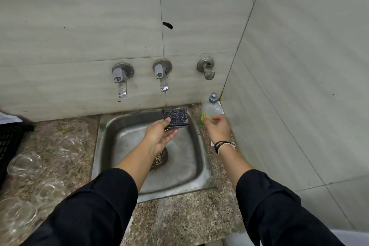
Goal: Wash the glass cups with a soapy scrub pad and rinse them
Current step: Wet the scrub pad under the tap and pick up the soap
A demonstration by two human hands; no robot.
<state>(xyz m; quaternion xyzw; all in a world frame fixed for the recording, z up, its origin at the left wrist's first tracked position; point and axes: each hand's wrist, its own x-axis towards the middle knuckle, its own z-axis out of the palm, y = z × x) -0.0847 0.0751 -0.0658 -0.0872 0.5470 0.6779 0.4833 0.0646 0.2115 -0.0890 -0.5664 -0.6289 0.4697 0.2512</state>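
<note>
The left hand (pixel 159 136) holds the scrub pad (pixel 175 117) over the back of the sink (pixel 187 177), palm up, thumb pressed on the pad's near edge and fingers under it. The pad lies flat with its long axis running 9 to 3 o'clock, its dark face upward and open to whatever is poured on it.

The coming move, as I judge it, turns on the soap bottle (pixel 211 107). It stands upright in the back right corner of the surface (pixel 169 223), at about 3 o'clock from the pad and just beside it, nozzle up. The right hand (pixel 217 128) is by far the nearer one: its fingers curl at the bottle's lower part, touching or nearly touching it, but motion blur keeps me from telling whether the grip has closed. To soap the pad, the bottle has to lift and tip toward 9 o'clock over the sink rim.

Room is tight on that side: the side wall sits close at 3 o'clock and the back wall at 12, so the free path is up and inward. The two taps (pixel 161 76) hang at 11 to 12 o'clock from the pad, clear above it.

The glass cups (pixel 24 163) wait on the surface at 8 to 9 o'clock, well apart from both hands, beside a dark crate (pixel 10 142) at the left edge. The basin below is open.
</note>
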